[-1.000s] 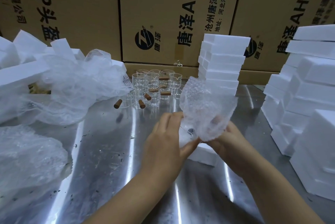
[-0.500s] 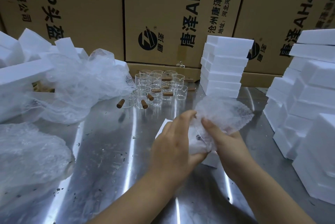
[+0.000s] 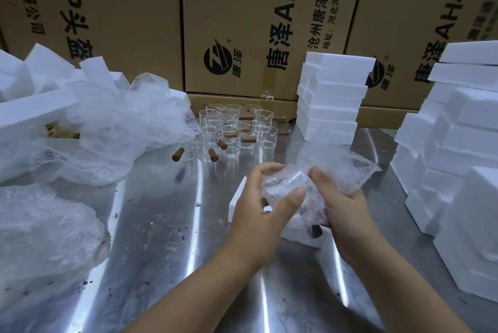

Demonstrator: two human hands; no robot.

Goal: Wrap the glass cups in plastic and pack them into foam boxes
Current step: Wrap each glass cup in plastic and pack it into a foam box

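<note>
1. Head view, change noted: the bubble wrap (image 3: pixel 347 171), held up as an open sheet one second earlier, has been folded down and drawn round a glass cup (image 3: pixel 289 183). A loose flap is left trailing toward 2 o'clock.
2. Meaning for the task, as judged: the wrapping of this cup is partly done. The flap is yet to be tucked in, and the bundle is not yet packed.
3. Position of the cup: it is seen dimly through the wrap, between both hands and just above a foam box (image 3: pixel 239 198) lying on the metal table (image 3: pixel 161 225).
4. Left hand (image 3: pixel 258 208): the fingers are curled over the far side of the bundle and the thumb is pressed across its near face. The wrapped cup is clasped.
5. Right hand (image 3: pixel 342 211): the fingers are closed round the 3 o'clock side of the bundle and the wrap is gathered in the palm. The wrap is grasped.
6. A dark spot is seen at the box edge under the right hand. Its nature cannot be told.
7. Surroundings, taken from the hands:
   - The unwrapped cups (image 3: pixel 234 128), with brown handles, stand at 12 o'clock.
   - A foam stack (image 3: pixel 331 101) stands at 1 o'clock.
   - More foam pieces (image 3: pixel 458 144) are at 3 o'clock.
   - A plastic heap (image 3: pixel 121 128) lies at 10 o'clock.
</note>
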